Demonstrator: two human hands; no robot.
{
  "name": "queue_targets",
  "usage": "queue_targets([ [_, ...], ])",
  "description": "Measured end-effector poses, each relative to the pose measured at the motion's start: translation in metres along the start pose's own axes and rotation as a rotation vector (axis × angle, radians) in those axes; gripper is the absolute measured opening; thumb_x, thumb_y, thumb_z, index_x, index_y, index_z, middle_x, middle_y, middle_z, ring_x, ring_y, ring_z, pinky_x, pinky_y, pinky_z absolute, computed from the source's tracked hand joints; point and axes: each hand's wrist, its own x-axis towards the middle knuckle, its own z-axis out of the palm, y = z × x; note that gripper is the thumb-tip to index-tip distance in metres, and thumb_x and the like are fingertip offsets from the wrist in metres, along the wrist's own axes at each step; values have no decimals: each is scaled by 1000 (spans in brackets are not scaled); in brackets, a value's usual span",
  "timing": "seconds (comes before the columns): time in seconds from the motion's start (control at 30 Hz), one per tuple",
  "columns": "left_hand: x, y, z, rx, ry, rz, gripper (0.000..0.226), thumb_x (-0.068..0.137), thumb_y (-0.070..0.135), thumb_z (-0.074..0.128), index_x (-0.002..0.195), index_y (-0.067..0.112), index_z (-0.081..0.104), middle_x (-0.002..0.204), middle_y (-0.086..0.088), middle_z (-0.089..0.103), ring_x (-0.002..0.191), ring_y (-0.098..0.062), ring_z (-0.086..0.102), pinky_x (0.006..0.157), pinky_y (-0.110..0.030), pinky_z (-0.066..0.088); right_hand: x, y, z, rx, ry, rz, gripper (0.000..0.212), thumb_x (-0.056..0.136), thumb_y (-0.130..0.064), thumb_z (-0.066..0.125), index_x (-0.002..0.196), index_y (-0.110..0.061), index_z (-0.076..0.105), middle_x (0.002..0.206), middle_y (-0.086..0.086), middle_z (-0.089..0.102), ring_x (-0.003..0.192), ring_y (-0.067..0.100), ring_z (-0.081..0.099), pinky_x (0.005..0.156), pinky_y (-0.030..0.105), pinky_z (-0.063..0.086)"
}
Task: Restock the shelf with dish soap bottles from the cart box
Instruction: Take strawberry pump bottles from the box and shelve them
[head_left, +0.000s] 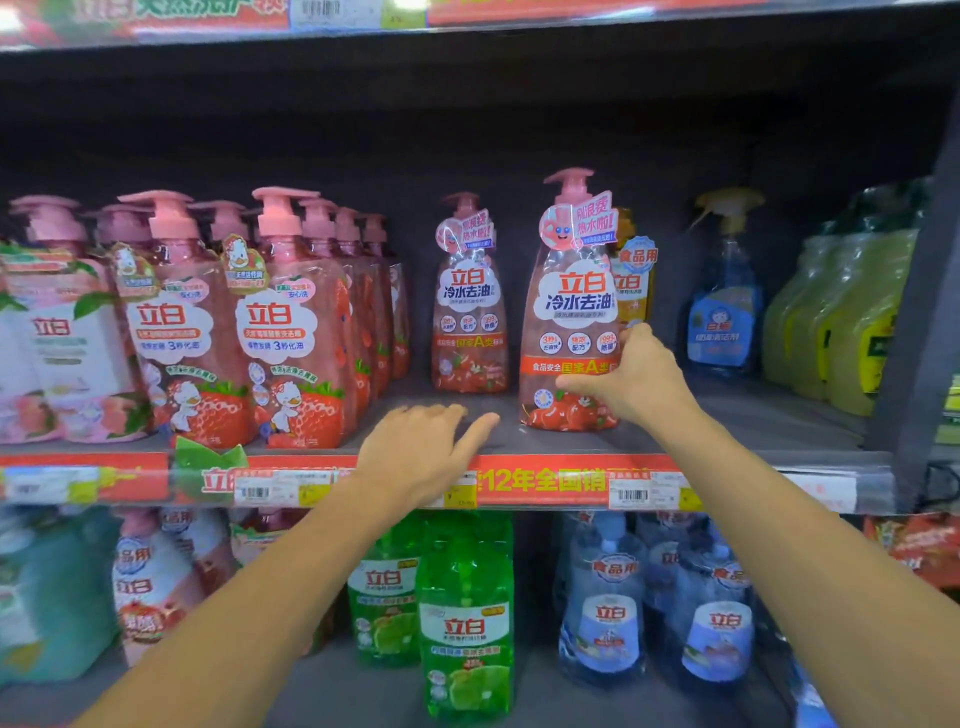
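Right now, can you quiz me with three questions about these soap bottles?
1. True or false: the right hand grips the front pink pump bottle with the strawberry label.
2. Where does the left hand rest? A) on the green lime-label bottle B) on the grey shelf edge C) on the blue spray bottle
3. Fill in: behind and to the left of the gripped bottle stands a second ____ pump bottle.

Key: 1 true; 2 B; 3 pink.

Bright even light, dim shelf (727, 415) recess; blurred, bowed edges
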Motion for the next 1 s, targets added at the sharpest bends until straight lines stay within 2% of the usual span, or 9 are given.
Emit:
queue_targets([
  [0.13, 5, -2, 3, 46, 42, 41, 93, 78, 83, -3, 100, 25, 67, 101, 0, 70, 94, -23, 63, 80, -36, 42, 12, -6, 1, -27, -14, 21, 82, 70, -44, 88, 129, -9, 43, 134, 11, 57, 121, 31, 59, 96, 43, 50],
  [0.3, 0, 2, 7, 88, 80, 44, 91, 77, 82, -2, 88, 23, 66, 94, 0, 69, 90, -24, 63, 74, -35, 37, 28, 1, 23, 7, 4, 72, 83, 73, -42, 87, 134, -8, 41, 139, 12, 56, 127, 33, 56, 100, 46, 48],
  [0.6, 2, 1, 11, 145, 139, 44, 93, 80, 80, -3, 93, 23, 70, 92, 1, 71, 85, -23, 64, 83, -35, 39, 66, 7, 50, -30, -25, 122, 85, 74, -42, 86, 138, -7, 44, 136, 15, 58, 124, 36, 57, 99, 44, 49],
  [0.87, 3, 2, 12, 154, 174, 32, 98, 79, 80, -5, 96, 22, 72, 94, 1, 72, 84, -22, 65, 84, -34, 40, 85, 17, 55, -86, -41, 97, 92, 75, -43, 85, 144, -13, 32, 140, 15, 53, 128, 38, 52, 103, 50, 45],
  [1.0, 6, 2, 12, 173, 175, 21, 98, 80, 80, -4, 93, 21, 73, 90, 1, 72, 83, -23, 65, 83, -35, 39, 81, 17, 50, -289, -128, 74, 90, 76, -51, 81, 143, -11, 35, 136, 17, 56, 122, 39, 56, 100, 48, 49],
])
